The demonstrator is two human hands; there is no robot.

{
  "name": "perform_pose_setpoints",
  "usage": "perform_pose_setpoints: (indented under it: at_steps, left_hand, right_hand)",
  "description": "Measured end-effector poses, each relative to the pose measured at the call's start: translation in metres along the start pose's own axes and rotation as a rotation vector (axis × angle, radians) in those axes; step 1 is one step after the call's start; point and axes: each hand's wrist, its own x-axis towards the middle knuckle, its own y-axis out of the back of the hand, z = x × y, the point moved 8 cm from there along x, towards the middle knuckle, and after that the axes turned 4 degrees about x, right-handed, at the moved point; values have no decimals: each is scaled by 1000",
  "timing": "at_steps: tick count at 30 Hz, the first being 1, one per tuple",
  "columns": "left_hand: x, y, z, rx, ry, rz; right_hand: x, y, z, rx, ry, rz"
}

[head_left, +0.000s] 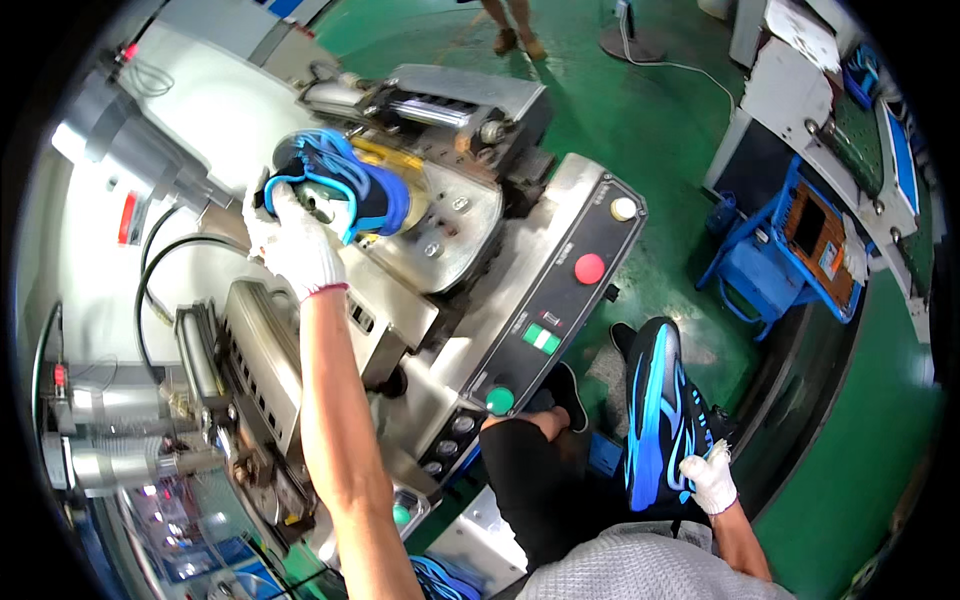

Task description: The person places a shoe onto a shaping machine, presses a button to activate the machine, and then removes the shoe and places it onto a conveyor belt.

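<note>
My left hand, in a white knit glove, is closed on the collar of a blue and black sneaker. That sneaker rests at the metal plate of a machine, its opening facing my hand. Part of its far end blurs against a yellow piece of the machine. Low on the right, my right hand, also gloved, grips a second blue and black sneaker at one end. This one hangs beside my leg, its bright blue sole edge turned to the left.
The machine's sloping black panel carries red, green and white buttons. Metal cylinders and black hoses stand at the left. A blue stool with a brown top is on the right, near a workbench. Another person's legs show at the top.
</note>
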Motion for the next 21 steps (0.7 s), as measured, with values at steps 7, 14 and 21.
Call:
perform_pose_setpoints:
  at_steps: [7, 14, 21]
  left_hand:
    - [-134, 172, 114, -178, -368, -221]
    - [-352, 271, 42, -86, 86, -940]
    - [-422, 313, -2, -239, 455, -885]
  right_hand:
    - [-10, -27, -74, 0, 232, 70]
    - [26, -123, -247, -461, 551, -133]
    - [24, -335, -473, -825, 898, -138]
